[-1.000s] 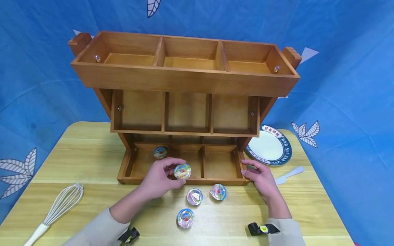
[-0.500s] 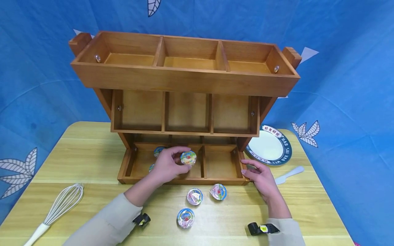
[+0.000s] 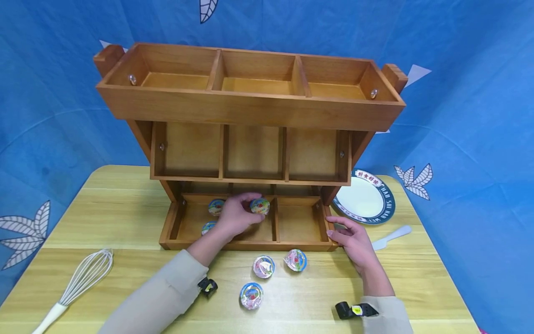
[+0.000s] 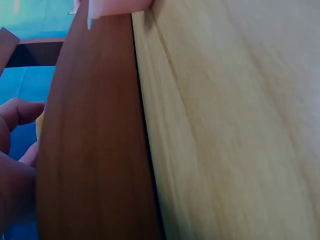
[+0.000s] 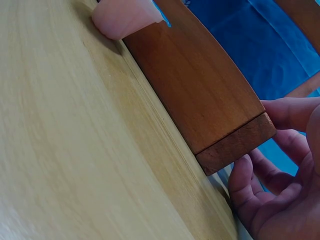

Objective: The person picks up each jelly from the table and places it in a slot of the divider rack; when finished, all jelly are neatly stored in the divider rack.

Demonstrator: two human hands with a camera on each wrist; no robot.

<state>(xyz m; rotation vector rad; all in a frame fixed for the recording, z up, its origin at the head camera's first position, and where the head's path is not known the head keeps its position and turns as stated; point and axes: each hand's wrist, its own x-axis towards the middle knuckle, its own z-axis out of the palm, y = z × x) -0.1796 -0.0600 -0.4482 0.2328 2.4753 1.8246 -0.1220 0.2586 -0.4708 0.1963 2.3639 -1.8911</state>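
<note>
Over the rack's bottom middle compartment, left hand (image 3: 235,217) fingers pinch a jelly cup (image 3: 259,206); right hand (image 3: 350,241) lies relaxed.

You can read lettering only on the plate (image 3: 364,199), which lies on the desk (image 3: 125,218) to the right of the rack (image 3: 250,111). Its dark rim carries white Latin capitals running round the right side; "HAO SHI HAO" can be made out, the rest is too small to tell. At the top of the rim a white label holds four red Chinese characters, too small for you to read with certainty. The lids of the jelly cups (image 3: 263,266) bear coloured printing, but no word on them is legible. The two wrist views show no writing.
</note>
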